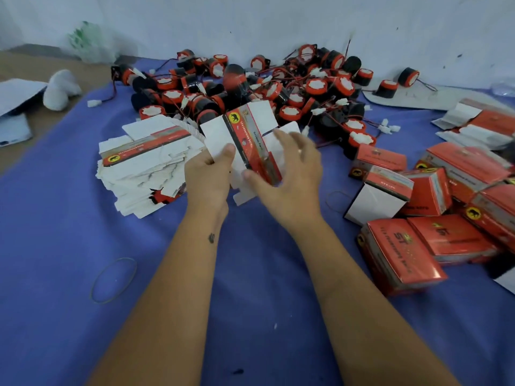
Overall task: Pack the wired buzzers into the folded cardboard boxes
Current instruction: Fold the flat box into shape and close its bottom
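Observation:
My left hand [207,176] pinches the white flap of a flat, unfolded cardboard box blank [245,135], red and white with a yellow animal logo, held up above the blue cloth. My right hand [289,168] lies against the blank's red panel, thumb on its lower edge and fingers spread and relaxed. A pile of black and red wired buzzers [264,87] with white connectors lies behind the blank, against the wall. A stack of flat box blanks [145,162] sits left of my hands. Folded red boxes [423,218] are heaped on the right.
A blue cloth [83,232] covers the work surface. Two rubber bands lie on it, one at the lower left [114,280] and one near the boxes [338,201]. A plastic bag [92,43] and a white bundle [60,90] sit at the far left.

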{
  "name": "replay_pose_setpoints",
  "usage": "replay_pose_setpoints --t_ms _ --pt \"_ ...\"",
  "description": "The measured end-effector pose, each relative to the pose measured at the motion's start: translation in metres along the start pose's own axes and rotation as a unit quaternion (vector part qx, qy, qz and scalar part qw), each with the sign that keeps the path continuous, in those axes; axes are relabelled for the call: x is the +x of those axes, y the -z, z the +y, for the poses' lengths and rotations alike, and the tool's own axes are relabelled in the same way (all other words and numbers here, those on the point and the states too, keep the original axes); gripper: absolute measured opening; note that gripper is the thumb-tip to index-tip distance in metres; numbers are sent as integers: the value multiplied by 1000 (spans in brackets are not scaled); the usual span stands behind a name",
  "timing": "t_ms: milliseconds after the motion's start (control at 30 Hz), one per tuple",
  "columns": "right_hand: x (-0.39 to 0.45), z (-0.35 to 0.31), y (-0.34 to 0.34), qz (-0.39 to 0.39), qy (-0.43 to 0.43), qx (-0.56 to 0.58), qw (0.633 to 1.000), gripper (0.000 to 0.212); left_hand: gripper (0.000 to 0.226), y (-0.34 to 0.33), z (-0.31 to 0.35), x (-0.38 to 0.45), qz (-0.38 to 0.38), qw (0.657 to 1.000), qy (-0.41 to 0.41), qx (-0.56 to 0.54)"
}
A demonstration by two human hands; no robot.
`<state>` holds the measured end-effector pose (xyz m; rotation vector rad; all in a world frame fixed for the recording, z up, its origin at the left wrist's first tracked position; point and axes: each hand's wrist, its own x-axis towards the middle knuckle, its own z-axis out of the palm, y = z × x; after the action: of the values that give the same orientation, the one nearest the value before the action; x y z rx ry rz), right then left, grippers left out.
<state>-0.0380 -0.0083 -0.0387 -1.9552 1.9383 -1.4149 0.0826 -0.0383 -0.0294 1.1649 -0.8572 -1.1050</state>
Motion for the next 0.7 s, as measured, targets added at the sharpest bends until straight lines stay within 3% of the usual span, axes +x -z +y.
replay_pose_setpoints --t_ms 100,233,367,467,600,700 --pt "-5 -4 -4 -130 19 16 991 76 18 -1 2 -2 -45 995 4 -89" --pt "-5 -2 1 -125 28 121 984 45 55 4 1 -1 -147 979 -16 -140" --pt "-5 -2 6 -144 -50 262 953 23 53 11 1 1 -181 976 -53 -107" --pt "-3 -1 9 -103 -82 292 947 8 34 10 4 0 -161 980 -61 -96" --pt "-2 7 7 -54 -55 101 992 15 21 7 3 -3 -161 981 -109 11" --pt "3 10 13 48 -122 135 982 31 29 10 3 -4 -191 953 -204 115"
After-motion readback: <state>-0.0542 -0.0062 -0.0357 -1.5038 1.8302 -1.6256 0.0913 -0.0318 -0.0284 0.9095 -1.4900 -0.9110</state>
